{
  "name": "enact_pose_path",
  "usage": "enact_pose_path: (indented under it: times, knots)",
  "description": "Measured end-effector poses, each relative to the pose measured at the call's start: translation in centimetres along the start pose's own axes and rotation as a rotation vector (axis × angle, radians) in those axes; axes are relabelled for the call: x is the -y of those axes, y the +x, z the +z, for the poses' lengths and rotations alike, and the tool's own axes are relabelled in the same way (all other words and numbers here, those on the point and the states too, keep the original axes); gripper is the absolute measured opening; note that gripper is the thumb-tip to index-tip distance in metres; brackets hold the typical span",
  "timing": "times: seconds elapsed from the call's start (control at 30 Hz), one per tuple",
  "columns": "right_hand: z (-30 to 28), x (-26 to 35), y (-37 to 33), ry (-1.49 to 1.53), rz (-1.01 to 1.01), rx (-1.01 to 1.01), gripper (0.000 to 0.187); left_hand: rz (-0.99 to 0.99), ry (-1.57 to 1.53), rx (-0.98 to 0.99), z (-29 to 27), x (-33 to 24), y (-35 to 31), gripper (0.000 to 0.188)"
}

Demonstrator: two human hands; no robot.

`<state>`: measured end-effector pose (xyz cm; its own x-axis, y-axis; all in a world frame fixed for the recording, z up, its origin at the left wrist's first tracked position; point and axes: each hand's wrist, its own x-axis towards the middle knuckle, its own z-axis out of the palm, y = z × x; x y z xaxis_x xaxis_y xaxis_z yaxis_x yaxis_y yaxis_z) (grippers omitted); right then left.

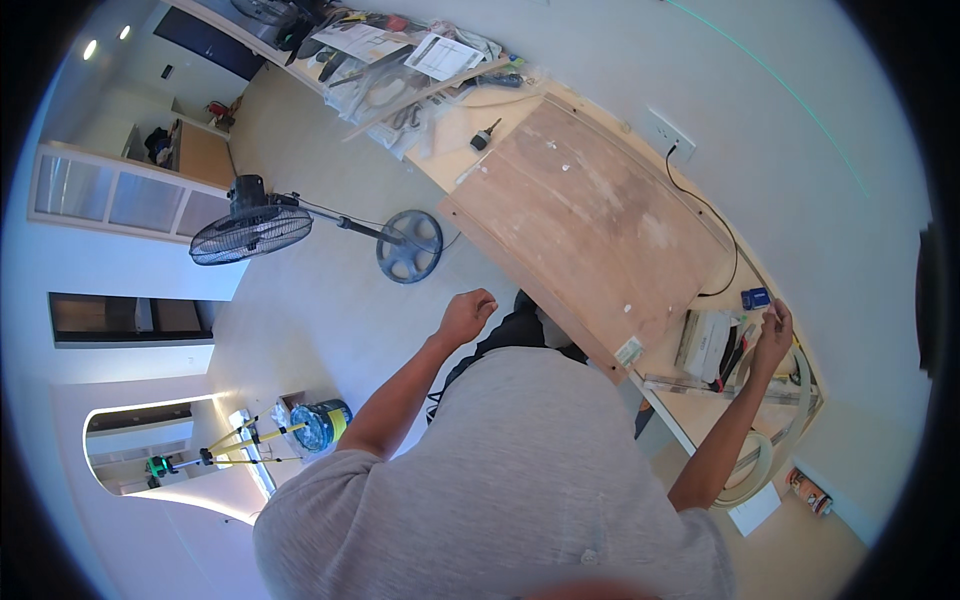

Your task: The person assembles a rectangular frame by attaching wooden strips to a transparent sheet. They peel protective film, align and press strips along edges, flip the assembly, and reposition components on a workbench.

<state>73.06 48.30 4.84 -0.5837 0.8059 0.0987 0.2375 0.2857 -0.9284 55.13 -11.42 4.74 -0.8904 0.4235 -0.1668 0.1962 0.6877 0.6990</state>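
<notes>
My left hand hangs in the air in front of my body, left of the wooden board. Its fingers are curled in, and nothing shows in them. Over the right end of the bench, my right hand is closed with the fingertips together; what they hold, if anything, is hidden. Just beyond those fingertips sits a small blue box. A pale coiled strip runs beside the right forearm and loops down at the bench's end. Left of this hand lie a white box and a red and black tool.
A large stained wooden board covers the bench. A black cable runs from a wall socket. Papers and plastic clutter the far end. A standing fan, a tripod and a blue bucket stand left.
</notes>
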Motion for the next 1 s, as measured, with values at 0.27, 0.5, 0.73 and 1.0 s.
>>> enact_pose_path:
  times: [0.27, 0.5, 0.73, 1.0]
  knots:
    - [-2.1, 5.9, -3.5, -0.016, 0.107, -0.078, 0.036, -0.078, 0.250, -0.153, -6.9, 4.6, 6.2, 0.022]
    - [1.0, 14.1, -7.3, -0.038, 0.043, -0.106, 0.033, 0.062, 0.180, -0.505, -17.6, 7.4, 19.9, 0.024]
    - [15.6, 22.1, -10.6, -0.099, -0.020, 0.059, 0.024, 0.194, 0.247, -0.549, -22.8, 12.1, 32.3, 0.021]
    - [30.6, 28.5, -15.7, -0.471, 0.026, 0.599, 0.022, 0.160, 0.062, -0.595, -23.4, 19.3, 36.0, 0.016]
